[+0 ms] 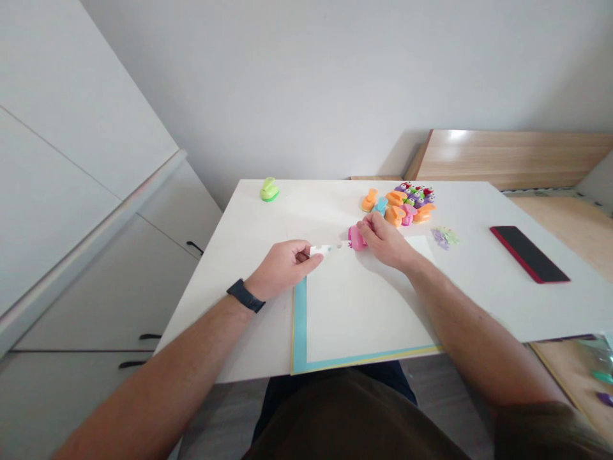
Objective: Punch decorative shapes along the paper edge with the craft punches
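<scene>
My left hand [282,268] pinches one end of a narrow white paper strip [325,249] that has small punched shapes along it. The strip's far end runs towards a pink craft punch [357,238], and my right hand [383,239] grips that punch from above. Where the strip meets the punch is partly hidden by my fingers. Both hands are above a white sheet with a blue and yellow border [359,306]. Several orange, purple and blue craft punches [402,204] stand in a cluster just beyond my right hand.
A green craft punch [269,190] stands at the table's far edge. Small paper cut-outs [444,237] lie to the right, beyond them a red-cased phone [529,254]. White cabinets [96,255] rise on the left, and wooden furniture [507,160] stands behind the white table [215,306].
</scene>
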Motion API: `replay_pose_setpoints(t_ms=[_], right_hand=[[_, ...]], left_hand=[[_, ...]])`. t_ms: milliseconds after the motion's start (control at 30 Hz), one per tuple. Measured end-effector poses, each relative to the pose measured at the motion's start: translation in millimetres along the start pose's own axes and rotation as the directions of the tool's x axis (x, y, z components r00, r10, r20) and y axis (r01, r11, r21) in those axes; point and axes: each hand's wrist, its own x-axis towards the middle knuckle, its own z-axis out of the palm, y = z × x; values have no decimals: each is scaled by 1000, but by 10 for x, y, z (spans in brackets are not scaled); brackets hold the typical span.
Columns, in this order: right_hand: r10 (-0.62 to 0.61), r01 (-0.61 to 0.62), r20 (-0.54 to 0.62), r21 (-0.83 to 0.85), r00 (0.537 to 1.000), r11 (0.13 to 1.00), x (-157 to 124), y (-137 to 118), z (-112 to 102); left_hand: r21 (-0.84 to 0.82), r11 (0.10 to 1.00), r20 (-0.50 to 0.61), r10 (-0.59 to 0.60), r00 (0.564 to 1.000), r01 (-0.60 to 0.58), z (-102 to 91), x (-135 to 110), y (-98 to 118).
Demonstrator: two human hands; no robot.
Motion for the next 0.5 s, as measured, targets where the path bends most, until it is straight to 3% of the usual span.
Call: replay_pose_setpoints(t_ms=[500], right_hand=[[0,0,6,-15,1000,1000,2,-3,-3]], left_hand=[[-1,1000,3,-4,1000,4,5,-8,0]])
